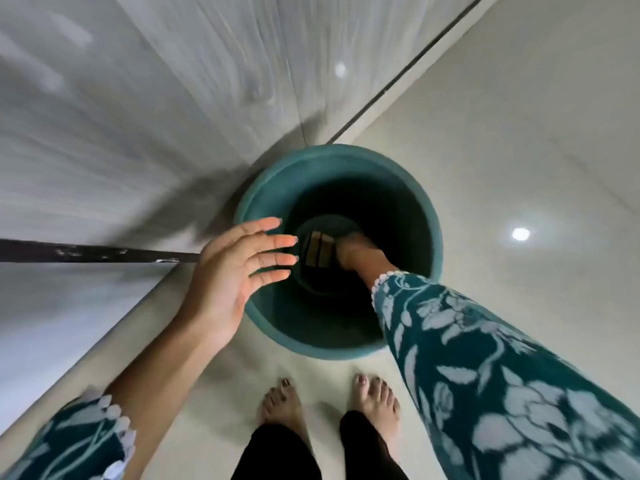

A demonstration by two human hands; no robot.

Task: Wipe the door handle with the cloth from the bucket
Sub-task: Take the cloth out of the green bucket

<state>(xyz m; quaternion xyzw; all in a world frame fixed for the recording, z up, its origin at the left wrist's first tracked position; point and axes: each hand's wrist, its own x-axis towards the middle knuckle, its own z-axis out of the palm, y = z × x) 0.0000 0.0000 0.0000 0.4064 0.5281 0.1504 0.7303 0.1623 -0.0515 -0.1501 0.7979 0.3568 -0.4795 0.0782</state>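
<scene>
A teal bucket [346,164] stands on the floor just in front of my bare feet. At its dark bottom lies a folded brown striped cloth [318,249]. My right hand [353,252] reaches deep into the bucket and touches the cloth's right edge. Its fingers are curled and hidden, so I cannot see whether they grip it. My left hand [239,268] hovers over the bucket's left rim, palm open, fingers spread, holding nothing. A long dark bar [93,254] runs along the grey panel on the left and ends behind my left hand. I cannot tell whether it is the door handle.
Grey wood-grain panels [138,116] rise on the left, close to the bucket. A pale glossy tiled floor [519,150] spreads to the right, with ceiling lights reflected in it. A dark floor joint [408,67] runs away at the top.
</scene>
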